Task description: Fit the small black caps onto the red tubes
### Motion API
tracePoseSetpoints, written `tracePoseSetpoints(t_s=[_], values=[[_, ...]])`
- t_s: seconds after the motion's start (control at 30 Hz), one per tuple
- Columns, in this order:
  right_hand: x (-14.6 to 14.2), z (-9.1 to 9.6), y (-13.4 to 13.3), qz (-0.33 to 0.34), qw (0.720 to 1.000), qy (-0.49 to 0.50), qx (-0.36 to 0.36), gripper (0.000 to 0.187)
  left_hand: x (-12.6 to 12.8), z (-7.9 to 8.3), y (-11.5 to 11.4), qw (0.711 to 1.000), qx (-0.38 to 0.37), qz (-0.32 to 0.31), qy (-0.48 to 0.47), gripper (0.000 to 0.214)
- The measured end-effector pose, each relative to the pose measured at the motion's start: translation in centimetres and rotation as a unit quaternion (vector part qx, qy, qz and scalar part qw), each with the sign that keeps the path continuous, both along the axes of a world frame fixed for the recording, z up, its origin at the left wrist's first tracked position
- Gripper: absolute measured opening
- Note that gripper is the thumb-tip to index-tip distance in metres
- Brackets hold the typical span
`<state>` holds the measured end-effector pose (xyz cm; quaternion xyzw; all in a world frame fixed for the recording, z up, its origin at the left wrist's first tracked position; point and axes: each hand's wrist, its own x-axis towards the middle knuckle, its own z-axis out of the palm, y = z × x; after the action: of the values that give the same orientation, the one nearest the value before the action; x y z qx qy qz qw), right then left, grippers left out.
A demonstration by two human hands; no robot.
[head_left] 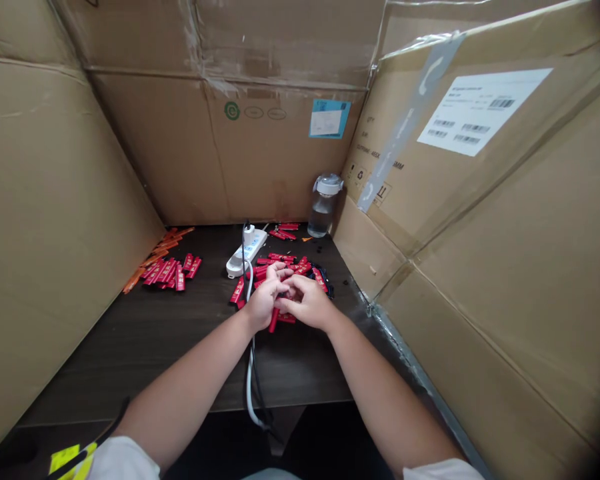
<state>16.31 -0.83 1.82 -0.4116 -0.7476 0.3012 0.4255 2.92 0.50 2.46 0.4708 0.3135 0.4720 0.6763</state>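
Both hands meet at the middle of the dark table (130, 347), directly in front of the person.

1. The left hand (261, 301) is curled into a loose fist. Its fingers are together and clamped on a narrow red piece (274, 321), whose lower end projects below the palm.
2. The right hand (309, 301) touches the left hand at the fingertips. Its fingers are bent and close together (whether they also grip the red piece cannot be told from here).
3. A pile of red pieces (280, 259) lies just beyond and partly under the hands.
4. A white power strip (247, 251) lies just left of the pile. A white cable (250, 373) and a black cable (258, 393) run from it between the forearms and over the near table edge.
5. A second group of red pieces (169, 272) lies well to the left, with orange strips (155, 257) beside it.
6. A clear water bottle (324, 205) stands upright in the far right corner, against the cardboard walls (55, 200).
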Motion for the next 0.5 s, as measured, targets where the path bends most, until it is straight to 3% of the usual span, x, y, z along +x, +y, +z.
tracePoseSetpoints(t_s=[0.1, 0.23, 0.33, 0.4, 0.5], values=[[-0.6, 0.0, -0.1, -0.053, 0.998, -0.036, 0.017, 0.018, 0.6, -0.3, 0.2, 0.998, -0.012, 0.06, 0.0, 0.033], [-0.8, -0.4, -0.2, -0.028, 0.999, -0.03, -0.007, 0.009, 1.1, -0.9, 0.4, 0.995, 0.02, 0.098, -0.013, 0.047], [-0.7, -0.6, -0.1, -0.027, 0.994, 0.059, -0.092, 0.012, 1.0, -1.1, 0.4, 0.995, 0.046, 0.083, -0.022, 0.045], [-0.7, -0.5, 0.0, -0.028, 0.979, 0.146, -0.14, 0.017, 0.9, -1.1, 0.5, 0.995, 0.063, 0.072, -0.019, 0.032], [-0.5, -0.1, 0.3, -0.062, 0.953, 0.258, -0.143, 0.025, 0.6, -1.3, 0.6, 0.996, 0.08, 0.012, 0.027, 0.025]])
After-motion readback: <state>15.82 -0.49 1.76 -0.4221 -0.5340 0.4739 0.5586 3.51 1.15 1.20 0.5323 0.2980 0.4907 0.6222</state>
